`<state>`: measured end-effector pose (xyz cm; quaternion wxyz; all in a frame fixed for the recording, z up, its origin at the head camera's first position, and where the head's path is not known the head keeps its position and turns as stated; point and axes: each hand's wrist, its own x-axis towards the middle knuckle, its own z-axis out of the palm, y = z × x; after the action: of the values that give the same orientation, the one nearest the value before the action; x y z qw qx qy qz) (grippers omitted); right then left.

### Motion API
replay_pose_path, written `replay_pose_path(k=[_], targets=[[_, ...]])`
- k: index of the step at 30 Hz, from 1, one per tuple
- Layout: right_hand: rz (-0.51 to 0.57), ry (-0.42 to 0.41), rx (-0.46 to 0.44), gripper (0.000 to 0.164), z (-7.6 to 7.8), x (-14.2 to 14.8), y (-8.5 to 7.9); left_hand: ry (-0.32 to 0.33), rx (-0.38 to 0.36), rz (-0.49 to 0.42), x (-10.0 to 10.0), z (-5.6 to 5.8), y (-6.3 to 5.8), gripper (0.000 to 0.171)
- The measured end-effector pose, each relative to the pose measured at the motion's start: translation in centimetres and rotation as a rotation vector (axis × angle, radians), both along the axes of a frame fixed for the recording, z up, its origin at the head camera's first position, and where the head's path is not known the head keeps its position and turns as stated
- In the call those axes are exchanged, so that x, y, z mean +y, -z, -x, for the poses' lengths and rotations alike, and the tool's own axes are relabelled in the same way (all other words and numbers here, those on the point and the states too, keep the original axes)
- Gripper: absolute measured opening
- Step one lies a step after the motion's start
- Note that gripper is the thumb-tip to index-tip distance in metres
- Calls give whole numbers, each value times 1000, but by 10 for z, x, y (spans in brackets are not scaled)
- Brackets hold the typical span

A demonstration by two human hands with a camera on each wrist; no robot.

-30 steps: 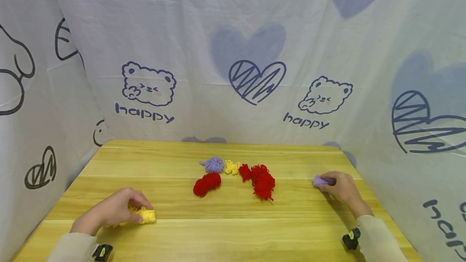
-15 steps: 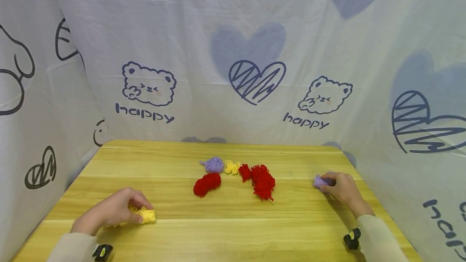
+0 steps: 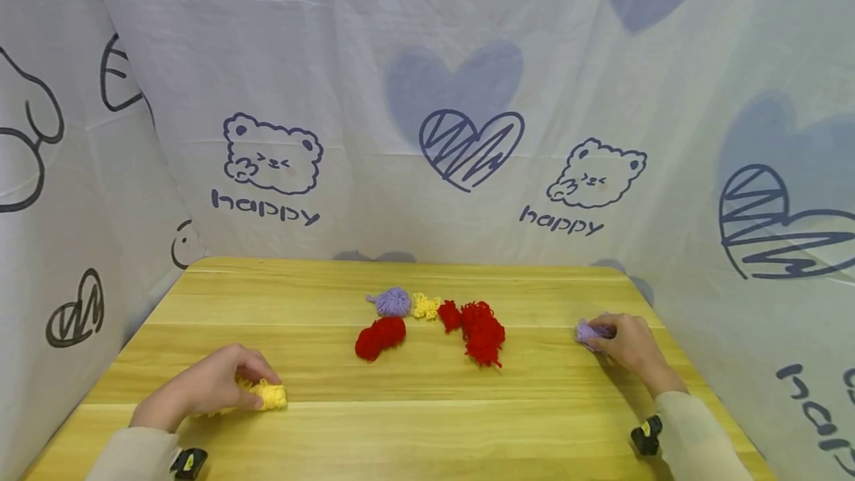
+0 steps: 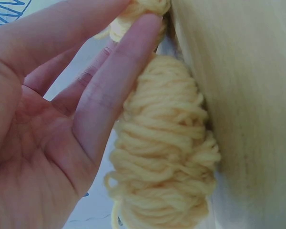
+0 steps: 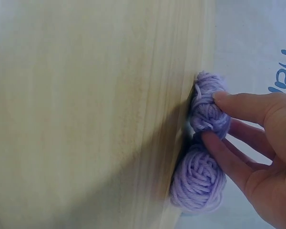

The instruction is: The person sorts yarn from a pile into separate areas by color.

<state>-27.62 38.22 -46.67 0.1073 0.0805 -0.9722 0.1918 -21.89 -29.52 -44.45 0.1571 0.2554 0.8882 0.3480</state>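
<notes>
Near the table's left front, my left hand (image 3: 203, 388) pinches a lump of yellow yarn (image 3: 270, 396) between thumb and fingers. The left wrist view shows a longer yellow skein (image 4: 164, 148) lying against the thumb's outer side, on the table; whether the two parts join is hidden behind the thumb. Toward the right edge, my right hand (image 3: 631, 347) pinches a lump of purple yarn (image 5: 209, 105) between thumb and a finger. A rounder purple yarn ball (image 5: 200, 181) sits beside that finger, apart from the grip. Both hands stay low at the tabletop.
Toward the back middle of the wooden table (image 3: 427, 429) lie a purple yarn ball (image 3: 392, 302), a small yellow yarn bundle (image 3: 425, 307), a small red one (image 3: 450, 316), a large red one (image 3: 484, 334) and a red skein (image 3: 381, 338). A printed curtain (image 3: 374, 228) hangs behind.
</notes>
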Motion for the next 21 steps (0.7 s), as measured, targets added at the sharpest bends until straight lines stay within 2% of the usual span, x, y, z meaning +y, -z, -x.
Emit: replay_pose_path(k=[12,21], targets=[[-6,13,-49,24,2,-1,-8,-10,-2,9,0,1,1,29],[-27,15,-45,27,1,-1,-16,-3,-2,-5,0,1,1,29]])
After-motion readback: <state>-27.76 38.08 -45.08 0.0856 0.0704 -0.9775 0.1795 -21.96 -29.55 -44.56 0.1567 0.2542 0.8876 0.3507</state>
